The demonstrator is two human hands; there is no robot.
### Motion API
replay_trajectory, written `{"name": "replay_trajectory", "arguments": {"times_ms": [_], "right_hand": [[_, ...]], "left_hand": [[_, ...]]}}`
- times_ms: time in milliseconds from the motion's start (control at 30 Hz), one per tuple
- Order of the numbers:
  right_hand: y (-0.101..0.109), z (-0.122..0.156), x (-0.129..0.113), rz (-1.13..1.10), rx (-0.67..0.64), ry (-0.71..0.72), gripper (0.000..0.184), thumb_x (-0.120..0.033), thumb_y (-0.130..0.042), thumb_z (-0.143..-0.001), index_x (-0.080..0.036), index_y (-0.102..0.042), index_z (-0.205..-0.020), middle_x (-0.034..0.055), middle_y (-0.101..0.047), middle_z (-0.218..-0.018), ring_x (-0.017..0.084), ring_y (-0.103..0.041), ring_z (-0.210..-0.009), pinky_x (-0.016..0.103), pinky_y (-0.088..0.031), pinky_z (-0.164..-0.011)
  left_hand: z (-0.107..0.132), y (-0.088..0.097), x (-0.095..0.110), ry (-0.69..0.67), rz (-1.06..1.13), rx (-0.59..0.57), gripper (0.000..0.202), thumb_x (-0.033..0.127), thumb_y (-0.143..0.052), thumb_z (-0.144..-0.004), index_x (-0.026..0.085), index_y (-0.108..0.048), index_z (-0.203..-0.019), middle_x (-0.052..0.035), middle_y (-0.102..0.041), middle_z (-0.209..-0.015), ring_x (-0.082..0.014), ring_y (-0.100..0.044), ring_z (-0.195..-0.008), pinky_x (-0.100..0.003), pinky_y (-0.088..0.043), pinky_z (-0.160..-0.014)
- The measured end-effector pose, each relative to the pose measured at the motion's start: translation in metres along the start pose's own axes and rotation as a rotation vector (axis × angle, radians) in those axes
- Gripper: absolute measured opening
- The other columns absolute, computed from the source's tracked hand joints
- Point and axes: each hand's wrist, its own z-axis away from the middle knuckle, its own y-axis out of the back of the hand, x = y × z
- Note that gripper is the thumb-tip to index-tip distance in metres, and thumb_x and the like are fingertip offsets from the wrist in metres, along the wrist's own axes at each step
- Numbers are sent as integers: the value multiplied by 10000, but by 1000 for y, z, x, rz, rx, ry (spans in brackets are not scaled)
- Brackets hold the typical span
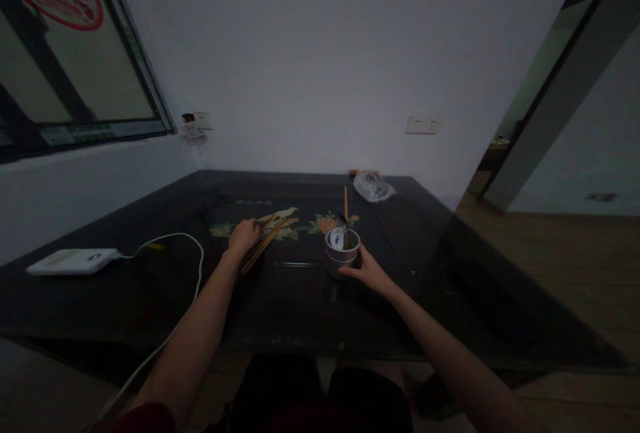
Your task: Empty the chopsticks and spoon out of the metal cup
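My left hand (pixel 244 236) is closed at the bundle of wooden chopsticks (pixel 264 244), which lies slanted over the dark table. Its fingertips are at the upper left side of the bundle and partly hide it. My right hand (pixel 370 272) grips the side of a grey utensil cup (pixel 341 262), thumb in front. The cup stands upright. In it are a white spoon (pixel 337 239) with a blue mark, a single chopstick (pixel 345 201) sticking up, and a dark utensil (pixel 343 218) I cannot make out.
The dark glossy table (pixel 300 313) carries a printed flower pattern. A white device (pixel 75 261) with a white cable (pixel 201 256) lies at the left. Toward the wall sits a crumpled clear plastic bag (pixel 373 188). A dark flat object (pixel 495 303) lies at the right.
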Motion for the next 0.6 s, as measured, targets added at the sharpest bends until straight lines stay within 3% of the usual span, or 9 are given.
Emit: {"name": "replay_trajectory", "arguments": {"times_ms": [133, 267, 433, 600], "right_hand": [[-1, 1, -2, 7, 4, 10, 863, -294, -812, -597, -218, -384, -1342, 114, -513, -1326, 260, -470, -1247, 433, -336, -1083], [-1, 2, -3, 17, 6, 14, 862, -295, -815, -593, -216, -387, -1337, 112, -510, -1328, 261, -471, -1246, 429, -341, -1078], [0, 0, 0, 31, 8, 32, 871, -291, -827, -573, -201, -394, -1324, 118, -497, -1341, 264, -472, -1244, 431, -332, -1081], [2, -2, 8, 32, -7, 61, 862, -298, -824, -587, -208, -390, -1325, 114, -479, -1363, 260, -456, -1259, 431, -327, -1083]], "left_hand": [[2, 4, 14, -121, 157, 85, 344, 248, -390, -862, 151, -639, -1079, -114, -650, -1102, -230, -594, -1033, -337, -451, -910], [14, 6, 51, -285, 469, 110, 304, 262, -419, -860, 160, -649, -1031, -94, -657, -1075, -207, -599, -1016, -338, -465, -903], [46, 22, 112, -544, 738, -26, 259, 310, -467, -860, 179, -650, -988, -86, -668, -1047, -202, -613, -992, -357, -489, -872], [70, 33, 157, -601, 869, -162, 284, 325, -536, -836, 183, -619, -1068, -100, -640, -1117, -207, -593, -1038, -365, -481, -883]]}}
